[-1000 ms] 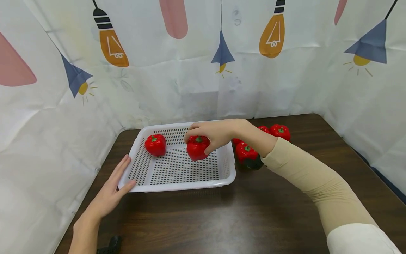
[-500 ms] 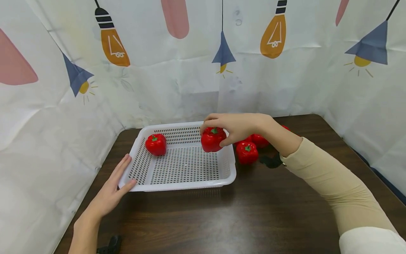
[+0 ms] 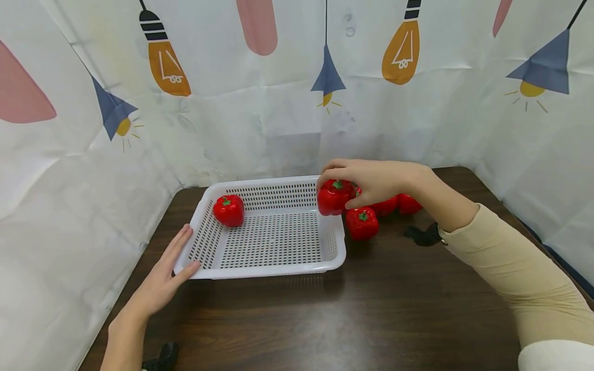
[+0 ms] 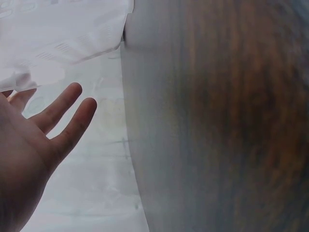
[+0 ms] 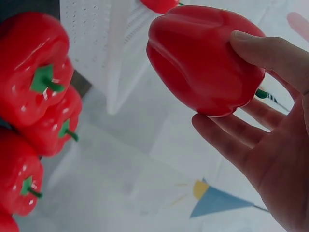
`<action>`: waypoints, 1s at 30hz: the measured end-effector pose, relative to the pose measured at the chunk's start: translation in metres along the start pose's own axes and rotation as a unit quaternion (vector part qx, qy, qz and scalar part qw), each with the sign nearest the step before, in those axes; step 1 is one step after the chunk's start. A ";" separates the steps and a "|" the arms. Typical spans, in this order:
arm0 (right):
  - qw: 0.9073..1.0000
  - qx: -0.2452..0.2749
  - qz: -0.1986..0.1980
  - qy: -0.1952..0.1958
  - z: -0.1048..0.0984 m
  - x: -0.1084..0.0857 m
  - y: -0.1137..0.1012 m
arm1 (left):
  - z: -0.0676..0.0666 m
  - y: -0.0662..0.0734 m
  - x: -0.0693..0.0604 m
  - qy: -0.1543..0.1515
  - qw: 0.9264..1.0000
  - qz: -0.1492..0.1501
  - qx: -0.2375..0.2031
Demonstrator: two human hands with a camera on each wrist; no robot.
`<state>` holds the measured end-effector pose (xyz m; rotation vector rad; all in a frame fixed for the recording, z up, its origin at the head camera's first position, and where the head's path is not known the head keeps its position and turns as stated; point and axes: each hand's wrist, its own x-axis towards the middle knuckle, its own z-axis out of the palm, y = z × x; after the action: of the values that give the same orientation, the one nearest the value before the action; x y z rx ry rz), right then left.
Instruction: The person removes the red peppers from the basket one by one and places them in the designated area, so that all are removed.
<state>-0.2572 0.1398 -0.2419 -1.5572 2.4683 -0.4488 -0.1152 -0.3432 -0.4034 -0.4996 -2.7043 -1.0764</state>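
Note:
My right hand (image 3: 371, 180) grips a red bell pepper (image 3: 333, 198) with a green stem, holding it over the right rim of a white perforated basket (image 3: 274, 270). The right wrist view shows the thumb on one side of the held pepper (image 5: 203, 63) and the fingers on the other. Another red pepper (image 3: 229, 211) sits inside the basket at its left. My left hand (image 3: 160, 278) rests with fingers extended on the basket's left edge. In the left wrist view, the left hand (image 4: 43, 140) has its fingers spread beside the basket (image 4: 72, 29).
Several more red peppers lie on the table to the right of the basket, the nearest pepper (image 3: 362, 223) close to its rim. The dark wooden table (image 3: 325, 324) extends in front. A white patterned cloth (image 3: 232, 129) hangs behind the table.
My right hand has carried the gripped pepper rightward and slightly up, from above the basket's interior to its right rim. The left hand, basket and pepper inside have stayed put.

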 end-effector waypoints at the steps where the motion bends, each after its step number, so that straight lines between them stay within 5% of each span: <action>1: 1.000 -0.001 0.003 0.001 0.000 -0.003 0.001 | 0.000 0.000 0.000 0.000 1.000 -0.001 0.001; 30: 0.996 0.005 0.092 0.021 0.006 -0.084 0.036 | 0.000 0.000 -0.001 0.002 1.000 0.009 -0.007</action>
<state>-0.2499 0.2296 -0.2601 -1.3135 2.6061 -0.4668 -0.1143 -0.3429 -0.4036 -0.5241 -2.6860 -1.0898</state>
